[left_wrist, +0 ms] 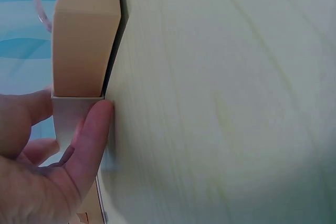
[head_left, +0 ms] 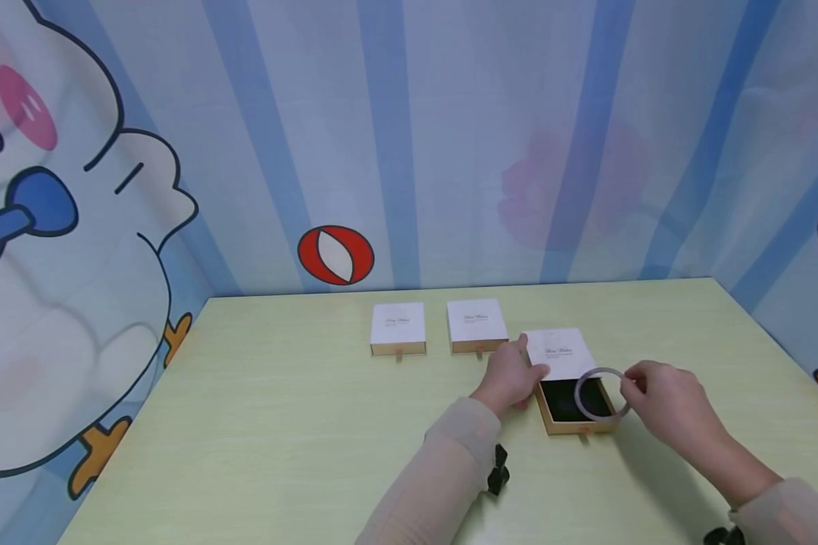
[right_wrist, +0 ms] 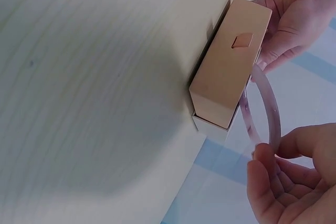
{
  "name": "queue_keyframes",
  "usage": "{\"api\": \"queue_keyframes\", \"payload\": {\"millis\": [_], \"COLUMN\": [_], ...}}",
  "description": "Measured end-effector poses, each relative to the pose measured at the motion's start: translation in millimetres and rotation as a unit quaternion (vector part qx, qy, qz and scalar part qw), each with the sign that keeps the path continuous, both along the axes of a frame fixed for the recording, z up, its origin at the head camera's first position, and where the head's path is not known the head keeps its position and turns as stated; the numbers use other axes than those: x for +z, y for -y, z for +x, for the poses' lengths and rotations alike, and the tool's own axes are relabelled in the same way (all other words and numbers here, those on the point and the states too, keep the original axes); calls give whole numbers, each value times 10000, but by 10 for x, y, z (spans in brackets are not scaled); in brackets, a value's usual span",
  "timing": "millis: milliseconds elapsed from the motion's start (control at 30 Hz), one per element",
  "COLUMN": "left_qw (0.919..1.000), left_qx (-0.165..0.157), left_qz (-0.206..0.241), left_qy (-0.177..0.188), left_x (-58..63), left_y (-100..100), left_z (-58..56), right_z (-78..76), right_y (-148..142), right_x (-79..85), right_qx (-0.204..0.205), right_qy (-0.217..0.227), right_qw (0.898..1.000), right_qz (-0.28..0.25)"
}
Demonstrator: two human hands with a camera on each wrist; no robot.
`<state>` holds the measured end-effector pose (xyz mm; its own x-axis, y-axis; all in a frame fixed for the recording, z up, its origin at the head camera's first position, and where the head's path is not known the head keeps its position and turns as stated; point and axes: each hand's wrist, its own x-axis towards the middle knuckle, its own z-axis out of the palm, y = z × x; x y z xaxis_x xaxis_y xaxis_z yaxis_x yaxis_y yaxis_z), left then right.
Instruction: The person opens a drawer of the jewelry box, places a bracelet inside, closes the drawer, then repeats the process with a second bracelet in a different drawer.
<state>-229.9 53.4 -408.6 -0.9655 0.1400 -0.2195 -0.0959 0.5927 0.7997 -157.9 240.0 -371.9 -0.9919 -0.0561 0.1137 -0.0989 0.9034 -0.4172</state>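
A pale purple bangle (right_wrist: 271,103) is pinched between the thumb and fingers of my right hand (head_left: 675,405). It hangs tilted over the pulled-out drawer (head_left: 563,400) of a small box, which has a black lining. My left hand (head_left: 511,376) grips the box's white sleeve (head_left: 560,353) at its left side, thumb on the top edge, fingers along the side. From the left wrist view, the tan drawer (left_wrist: 84,51) sticks out of the sleeve just beyond the fingers. A small pull tab (right_wrist: 242,40) shows on the drawer's front.
Two similar boxes stand shut at the back, a left one (head_left: 398,325) and a middle one (head_left: 477,322), the latter close to my left hand. All rest on a pale wood-grain table (head_left: 279,424). A blue striped cartoon curtain (head_left: 450,151) hangs behind the table's far edge.
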Motion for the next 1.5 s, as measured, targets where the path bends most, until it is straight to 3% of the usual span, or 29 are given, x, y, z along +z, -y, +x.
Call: {"api": "queue_keyframes", "payload": {"millis": [733,1500], "left_qw": [9999,9999], "left_qx": [-54,-69], "left_qz": [42,74], "left_qy": [-74,-69], "left_x": [26,19], "left_y": [-2,14], "left_z": [19,12], "right_z": [-12,-70], "right_y": [63,178], "right_x": [-16,-25], "right_qx": [-83,-4], "right_qy": [587,755], "right_qw": [9982,9964], "right_qz": [49,376]}}
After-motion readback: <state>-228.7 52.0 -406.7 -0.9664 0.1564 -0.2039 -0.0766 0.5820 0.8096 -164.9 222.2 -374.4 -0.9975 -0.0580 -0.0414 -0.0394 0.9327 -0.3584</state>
